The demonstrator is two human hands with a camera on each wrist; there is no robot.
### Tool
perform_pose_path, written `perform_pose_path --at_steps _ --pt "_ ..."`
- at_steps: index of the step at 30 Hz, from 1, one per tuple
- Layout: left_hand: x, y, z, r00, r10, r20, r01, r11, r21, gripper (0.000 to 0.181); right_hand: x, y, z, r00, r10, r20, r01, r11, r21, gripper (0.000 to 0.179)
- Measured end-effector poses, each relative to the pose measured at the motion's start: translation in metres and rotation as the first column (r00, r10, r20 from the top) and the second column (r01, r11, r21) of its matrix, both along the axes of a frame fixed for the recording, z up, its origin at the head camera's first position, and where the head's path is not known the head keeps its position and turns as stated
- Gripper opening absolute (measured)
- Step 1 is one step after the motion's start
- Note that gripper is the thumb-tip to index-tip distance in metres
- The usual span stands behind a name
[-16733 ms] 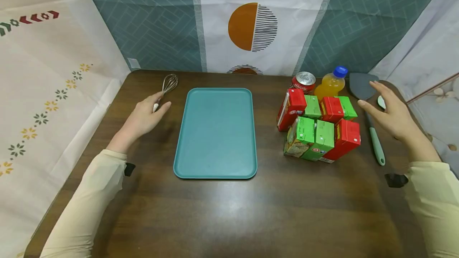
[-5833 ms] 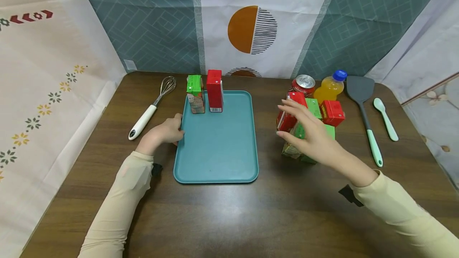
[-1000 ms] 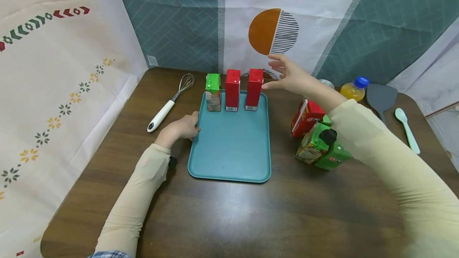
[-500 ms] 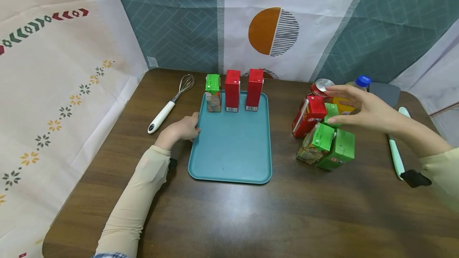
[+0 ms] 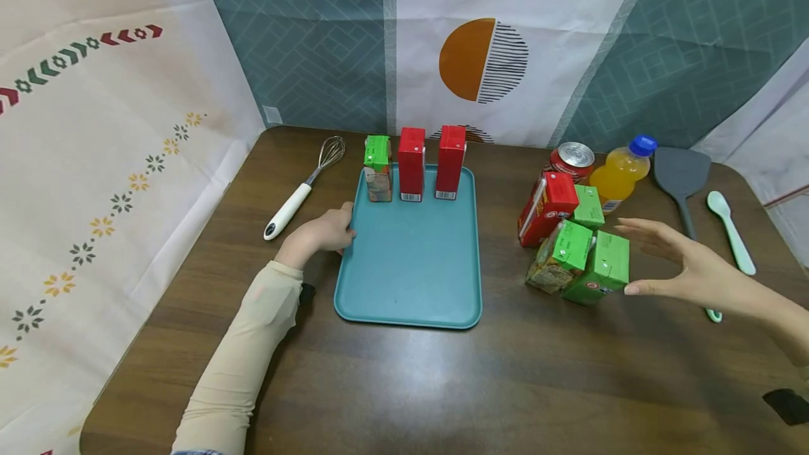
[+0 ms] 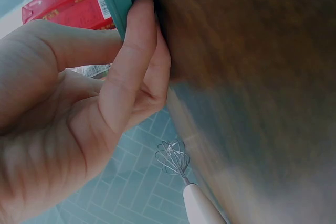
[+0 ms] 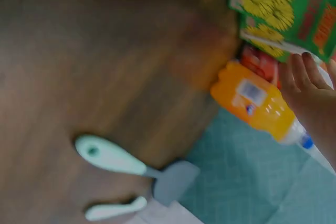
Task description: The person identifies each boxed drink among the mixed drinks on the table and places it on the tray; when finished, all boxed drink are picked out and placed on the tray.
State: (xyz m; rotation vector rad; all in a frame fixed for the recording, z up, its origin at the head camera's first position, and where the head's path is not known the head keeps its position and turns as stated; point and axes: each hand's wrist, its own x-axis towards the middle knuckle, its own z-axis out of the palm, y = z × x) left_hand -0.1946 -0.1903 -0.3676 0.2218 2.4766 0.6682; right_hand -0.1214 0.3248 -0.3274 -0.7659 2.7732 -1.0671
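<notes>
My left hand (image 5: 324,230) pinches the left rim of the teal tray (image 5: 407,265), thumb above and fingers against its edge in the left wrist view. A green drink carton (image 5: 378,177) and two red drink cartons, one in the middle (image 5: 411,167) and one on the right (image 5: 450,163), stand in a row along the tray's back. My right hand (image 5: 692,269) holds nothing, thumb and fingers spread just right of a green carton (image 5: 600,269). Beside that carton are a patterned green one (image 5: 561,256), a smaller green one (image 5: 588,208) and a red one (image 5: 548,209).
Behind the right-hand cartons stand a red soda can (image 5: 571,160) and an orange drink bottle (image 5: 619,174) with a blue cap. A spatula (image 5: 681,174) and a pale green spoon (image 5: 733,234) lie far right. Left of the tray lies a whisk (image 5: 293,206).
Three cartons have come from the right-hand group onto the tray, which was bare earliest. Over the last second my right hand moved from the tray's back rightward and nearer. My left hand stayed at the rim.
</notes>
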Motion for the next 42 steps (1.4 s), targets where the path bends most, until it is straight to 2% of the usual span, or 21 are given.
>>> perform_pose_path --at_steps 5,7,12,17,20,26,29,31,34,37,38,39,41,42 --pt "0.001 0.000 -0.001 1.000 0.006 -0.002 -0.006 1.000 -0.004 0.065 0.006 -0.008 -0.019 0.997 -0.018 0.080 0.023 0.998 -0.061 0.090" --pt "0.001 0.000 -0.001 1.000 0.008 0.001 -0.008 1.000 -0.002 0.065 0.009 -0.011 -0.026 0.992 -0.052 0.116 0.063 0.994 -0.095 0.088" --pt "0.001 0.000 0.000 1.000 0.016 0.012 -0.017 1.000 0.006 0.064 0.012 -0.017 -0.033 0.984 -0.139 0.111 0.155 0.976 -0.152 0.083" --pt "0.001 0.000 0.001 1.000 0.011 0.009 -0.011 1.000 0.003 0.064 0.011 -0.019 -0.027 0.988 -0.143 0.052 0.149 0.977 -0.155 0.080" --pt "0.000 0.000 0.001 1.000 0.006 0.007 -0.007 1.000 0.008 0.064 0.013 -0.019 -0.020 0.990 -0.134 0.052 0.141 0.977 -0.163 0.079" --pt "0.001 0.001 -0.001 1.000 0.014 0.012 -0.014 1.000 0.005 0.065 0.027 -0.017 -0.002 0.986 -0.164 0.013 0.164 0.973 -0.163 0.081" --pt "0.001 0.001 -0.002 1.000 0.007 0.012 -0.007 1.000 0.003 0.065 0.035 -0.013 0.008 0.984 -0.180 -0.011 0.174 0.964 -0.203 0.086" --pt "0.002 0.002 -0.002 1.000 0.005 0.017 -0.005 1.000 0.001 0.065 0.040 -0.011 0.014 0.985 -0.175 -0.004 0.166 0.939 -0.301 0.089" --pt "0.002 0.002 -0.003 1.000 0.006 0.022 -0.006 1.000 -0.001 0.065 0.044 -0.008 0.023 0.988 -0.148 -0.050 0.113 0.900 -0.422 0.092" --pt "0.001 0.002 -0.003 1.000 0.012 0.020 -0.012 1.000 -0.006 0.065 0.043 -0.009 0.029 0.991 -0.048 -0.121 -0.030 0.819 -0.573 0.088" --pt "0.001 0.002 -0.003 1.000 0.013 0.018 -0.013 1.000 -0.006 0.065 0.043 -0.010 0.032 0.983 -0.064 -0.170 -0.041 0.833 -0.552 0.087" --pt "0.001 0.002 -0.003 1.000 0.015 0.019 -0.015 1.000 -0.006 0.065 0.042 -0.011 0.034 0.981 -0.051 -0.188 -0.068 0.817 -0.573 0.087" --pt "0.001 0.001 -0.002 1.000 0.015 0.017 -0.015 1.000 -0.007 0.065 0.041 -0.017 0.040 0.973 -0.071 -0.219 -0.066 0.824 -0.563 0.086" --pt "0.001 0.001 -0.002 1.000 0.017 0.017 -0.017 1.000 -0.007 0.065 0.039 -0.021 0.042 0.974 -0.069 -0.217 -0.074 0.806 -0.587 0.086"
